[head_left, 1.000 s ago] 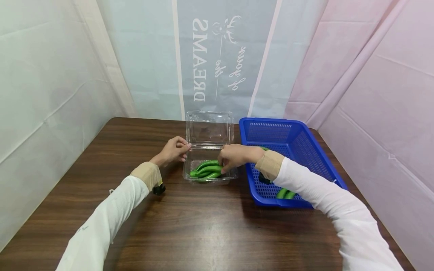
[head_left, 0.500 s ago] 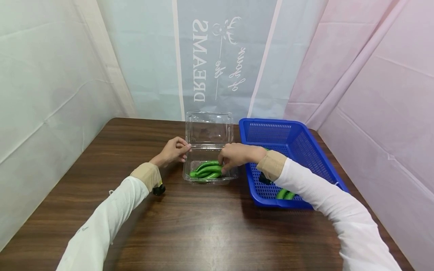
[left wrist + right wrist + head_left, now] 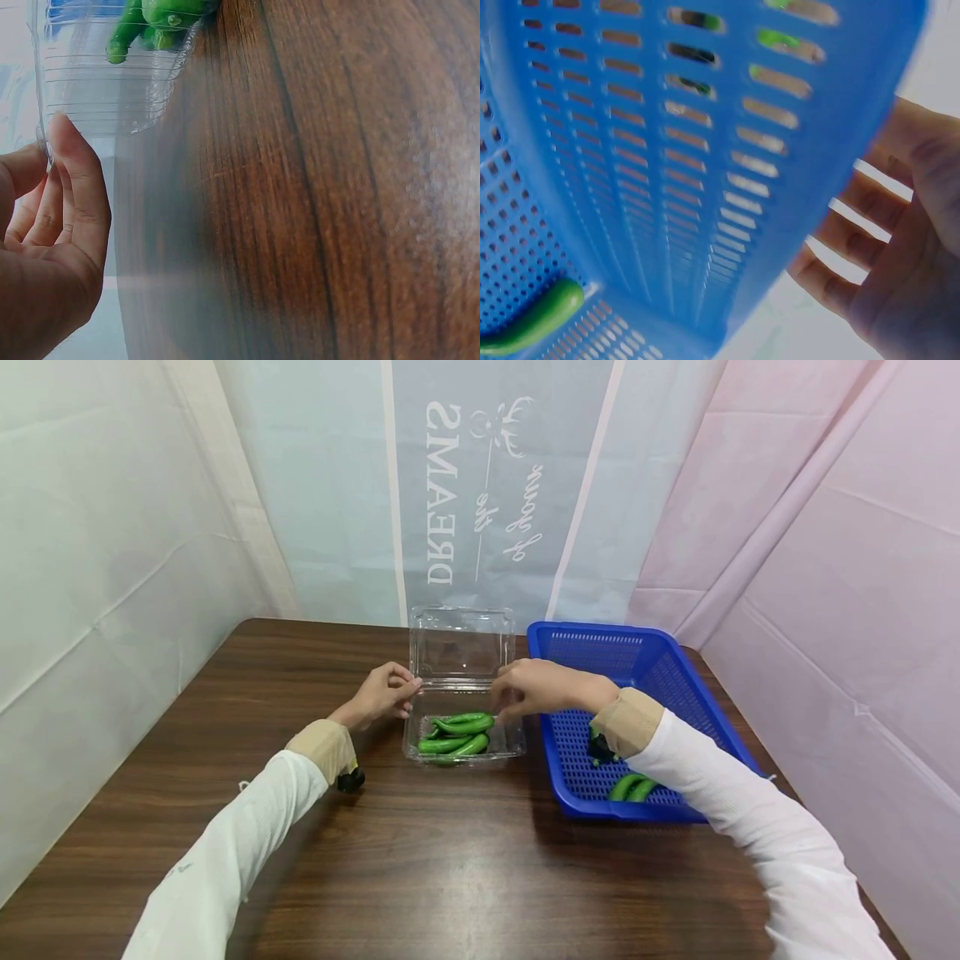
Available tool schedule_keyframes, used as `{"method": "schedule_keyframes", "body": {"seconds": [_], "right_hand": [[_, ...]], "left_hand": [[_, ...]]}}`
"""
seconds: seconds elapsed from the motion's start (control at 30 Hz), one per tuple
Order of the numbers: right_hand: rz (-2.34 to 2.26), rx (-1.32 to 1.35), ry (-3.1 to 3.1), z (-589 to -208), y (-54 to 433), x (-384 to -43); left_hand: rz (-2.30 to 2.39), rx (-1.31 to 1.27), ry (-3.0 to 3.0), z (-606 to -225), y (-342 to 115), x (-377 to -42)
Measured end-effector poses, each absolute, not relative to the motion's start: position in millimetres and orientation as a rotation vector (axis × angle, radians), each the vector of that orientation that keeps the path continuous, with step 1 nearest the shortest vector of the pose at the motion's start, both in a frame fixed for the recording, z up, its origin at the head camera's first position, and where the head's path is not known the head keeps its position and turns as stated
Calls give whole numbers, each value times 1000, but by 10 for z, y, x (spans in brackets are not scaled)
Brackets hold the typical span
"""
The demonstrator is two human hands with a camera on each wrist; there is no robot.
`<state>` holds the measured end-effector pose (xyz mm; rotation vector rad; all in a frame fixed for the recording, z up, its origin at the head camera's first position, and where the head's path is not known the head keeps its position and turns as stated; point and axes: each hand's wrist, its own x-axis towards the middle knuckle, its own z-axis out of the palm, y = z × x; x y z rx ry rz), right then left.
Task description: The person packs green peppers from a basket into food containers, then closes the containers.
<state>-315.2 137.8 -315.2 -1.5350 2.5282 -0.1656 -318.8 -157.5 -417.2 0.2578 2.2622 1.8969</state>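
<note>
Left hand (image 3: 379,695) pinches the edge of the clear clamshell (image 3: 442,702); right hand (image 3: 542,685), grip released, hovers near the green peppers (image 3: 467,725) inside.

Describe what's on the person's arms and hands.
The left sleeve and right sleeve are long and white; the left one bears a small dark mark. A tan left wrist wrap and tan right wrist wrap each have a small black device beside them. The left hand and right hand are ungloved.
</note>
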Motion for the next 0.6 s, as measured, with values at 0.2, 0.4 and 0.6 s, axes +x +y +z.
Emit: {"method": "schedule_keyframes", "body": {"seconds": [0.2,0.4,0.6], "right_hand": [[-194,-1557,2650,-3039,1557,-3104],[-197,-1556,2705,-2991,1755,-3047],[-219,-1485,2677,-2994,1973,-2987]], "left_hand": [[1904,250,2252,-4158,-1569,-3184],[1918,242,2237,-4145,-1570,-3185],[1907,247,2253,-4159,-1569,-3193]]}}
